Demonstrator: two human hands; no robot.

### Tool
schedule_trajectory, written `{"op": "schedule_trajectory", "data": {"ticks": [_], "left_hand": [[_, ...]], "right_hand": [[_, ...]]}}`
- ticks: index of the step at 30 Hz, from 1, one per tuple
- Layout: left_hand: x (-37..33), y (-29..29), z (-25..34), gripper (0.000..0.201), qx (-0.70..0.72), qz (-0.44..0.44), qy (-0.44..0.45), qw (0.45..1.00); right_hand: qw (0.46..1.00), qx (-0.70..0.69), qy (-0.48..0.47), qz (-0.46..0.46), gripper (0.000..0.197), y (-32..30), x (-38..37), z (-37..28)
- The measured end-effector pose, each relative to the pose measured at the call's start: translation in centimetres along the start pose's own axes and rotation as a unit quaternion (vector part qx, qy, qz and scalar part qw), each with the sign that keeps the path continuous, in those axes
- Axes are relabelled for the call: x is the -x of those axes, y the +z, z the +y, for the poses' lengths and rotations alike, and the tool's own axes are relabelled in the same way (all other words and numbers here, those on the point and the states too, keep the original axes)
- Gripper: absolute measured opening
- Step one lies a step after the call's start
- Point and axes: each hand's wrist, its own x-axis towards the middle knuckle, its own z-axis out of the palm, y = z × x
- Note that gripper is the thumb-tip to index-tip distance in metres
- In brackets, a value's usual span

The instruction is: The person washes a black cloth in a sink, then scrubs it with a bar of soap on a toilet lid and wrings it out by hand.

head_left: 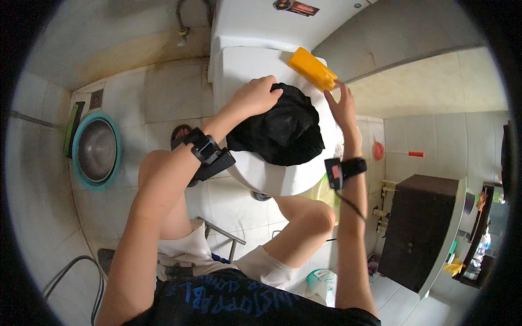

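A crumpled black cloth (283,127) lies spread over the white closed toilet lid (244,62). My left hand (258,96) grips its upper left edge, thumb and fingers closed on the fabric. Near the back right of the lid is a yellow-orange oblong block (311,68) with an uneven near end; whether it is a bar or a packet I cannot tell. The thumb and fingertips of my right hand (342,106) are at that near end, one on each side of it. Black straps with small boxes sit on both my wrists.
On the left floor stands a metal basin (97,151) inside a teal basin (117,163), beside a green-edged dark object (73,127). A dark cabinet (416,233) is at the right. A white and teal container (322,283) stands by my right knee. Walls flank the toilet.
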Motion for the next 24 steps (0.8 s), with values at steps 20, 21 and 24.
{"op": "schedule_trajectory", "data": {"ticks": [20, 21, 24], "left_hand": [[-0.4, 1.9, 0.9, 0.049, 0.356, 0.01, -0.212, 0.91], [-0.4, 2.0, 0.7, 0.053, 0.418, 0.014, -0.228, 0.879], [1.1, 0.9, 3.4, 0.065, 0.563, -0.017, -0.3, 0.77]], "right_hand": [[0.924, -0.345, 0.116, -0.118, 0.051, 1.0, -0.6, -2.5], [0.921, -0.347, 0.124, -0.126, 0.051, -0.1, 0.5, -4.9], [0.95, -0.282, 0.049, -0.125, 0.053, -0.8, 4.3, -8.5]]}}
